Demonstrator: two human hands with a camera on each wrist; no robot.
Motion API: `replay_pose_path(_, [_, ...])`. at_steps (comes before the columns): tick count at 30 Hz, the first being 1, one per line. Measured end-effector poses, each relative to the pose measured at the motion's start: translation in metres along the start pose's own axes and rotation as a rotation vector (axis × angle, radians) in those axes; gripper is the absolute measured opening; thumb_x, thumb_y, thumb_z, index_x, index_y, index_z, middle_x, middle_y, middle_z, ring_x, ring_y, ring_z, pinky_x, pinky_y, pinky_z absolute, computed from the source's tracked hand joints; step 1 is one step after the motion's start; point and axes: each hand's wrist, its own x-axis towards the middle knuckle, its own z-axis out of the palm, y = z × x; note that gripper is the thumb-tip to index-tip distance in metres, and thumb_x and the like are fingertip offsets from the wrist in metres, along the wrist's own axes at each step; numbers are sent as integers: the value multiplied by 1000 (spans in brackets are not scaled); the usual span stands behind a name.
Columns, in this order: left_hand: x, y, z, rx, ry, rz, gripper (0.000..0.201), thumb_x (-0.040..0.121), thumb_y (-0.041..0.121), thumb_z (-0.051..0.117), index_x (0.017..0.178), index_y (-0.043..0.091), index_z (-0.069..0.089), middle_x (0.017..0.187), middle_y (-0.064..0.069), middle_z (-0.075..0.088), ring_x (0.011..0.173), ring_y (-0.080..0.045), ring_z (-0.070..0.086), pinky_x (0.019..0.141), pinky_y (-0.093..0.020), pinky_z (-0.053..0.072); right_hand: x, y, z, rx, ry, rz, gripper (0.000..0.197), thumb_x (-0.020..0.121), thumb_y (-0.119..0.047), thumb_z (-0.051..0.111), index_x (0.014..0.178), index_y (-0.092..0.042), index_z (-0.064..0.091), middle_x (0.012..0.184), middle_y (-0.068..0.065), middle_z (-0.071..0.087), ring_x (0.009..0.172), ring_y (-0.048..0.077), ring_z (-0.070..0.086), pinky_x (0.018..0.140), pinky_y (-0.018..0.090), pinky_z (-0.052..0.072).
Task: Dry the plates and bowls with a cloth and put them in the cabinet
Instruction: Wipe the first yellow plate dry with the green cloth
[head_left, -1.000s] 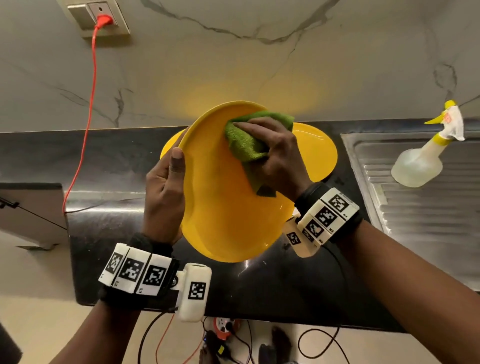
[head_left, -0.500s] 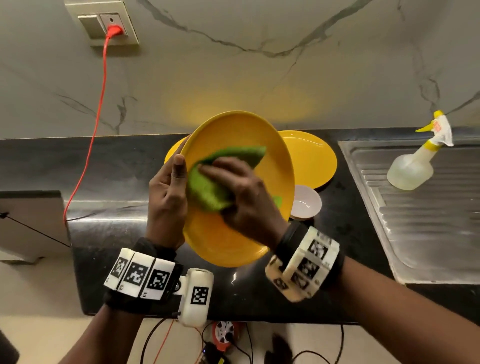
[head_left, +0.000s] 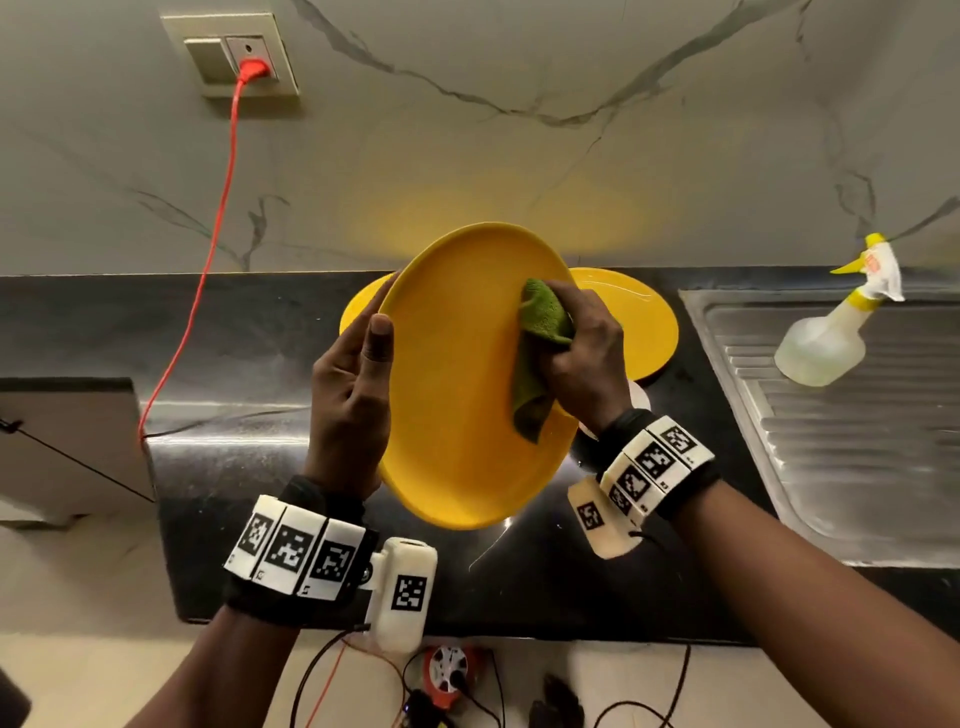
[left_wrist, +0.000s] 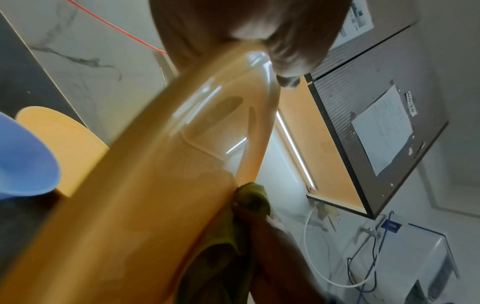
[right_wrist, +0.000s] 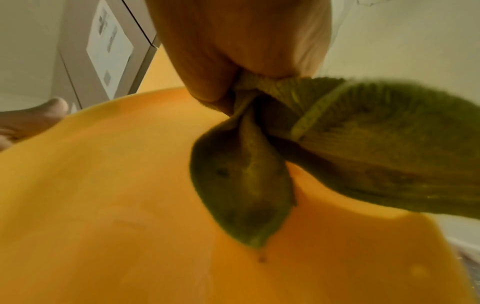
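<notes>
The yellow plate (head_left: 457, 374) is tilted; left hand (head_left: 348, 395) grips its rim, right hand (head_left: 582, 364) clamps the green cloth (head_left: 540, 358) against it.

L hand (head_left: 348, 400) grips plate (head_left: 457, 374) edge; R hand (head_left: 582, 364) bunches cloth (head_left: 540, 338)

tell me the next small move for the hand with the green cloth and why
Probably sweep the green cloth down and left across the bare centre of the held yellow plate. The right hand has it bunched at the plate's right rim, while the left hand grips the left rim and holds the plate tilted above the counter, so most of the face looks unwiped.
</notes>
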Motion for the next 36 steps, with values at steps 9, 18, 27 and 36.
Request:
replay_pose_path(9, [6, -2, 9, -76, 31, -48, 39, 104, 33, 37, 139, 19, 48, 135, -7, 61, 119, -25, 63, 95, -40, 56, -56, -71, 19, 167, -327, -262, 58, 77, -11, 73, 132, -5, 58, 128, 15, 54, 117, 22, 51, 102, 18, 39])
replay_pose_path(18, [3, -1, 6, -23, -26, -52, 33, 102, 32, 37, 131, 31, 52, 126, 13, 66, 119, -15, 63, 92, -32, 56, 0, -50, 10, -9, -80, -321, 45, 82, -5, 74, 126, -2, 62, 122, 17, 62, 112, 23, 55, 97, 18, 37])
replay_pose_path(27, [-4, -6, -3, 20, -17, -23, 38, 101, 27, 36, 137, 24, 50, 133, 6, 64, 122, -15, 61, 95, -35, 55, 2, 18, -10, -177, -139, -66, 58, 81, 5, 66, 134, -13, 53, 122, 12, 58, 107, 23, 56, 90, 32, 47])
replay_pose_path(36, [-3, -3, 6, 16, -16, -41, 38, 101, 29, 36, 137, 26, 49, 141, -4, 57, 128, -21, 57, 104, -46, 49, 7, -16, -3, -62, -57, -122, 54, 80, 0, 71, 132, -2, 57, 120, 19, 62, 106, 29, 59, 91, 38, 50])
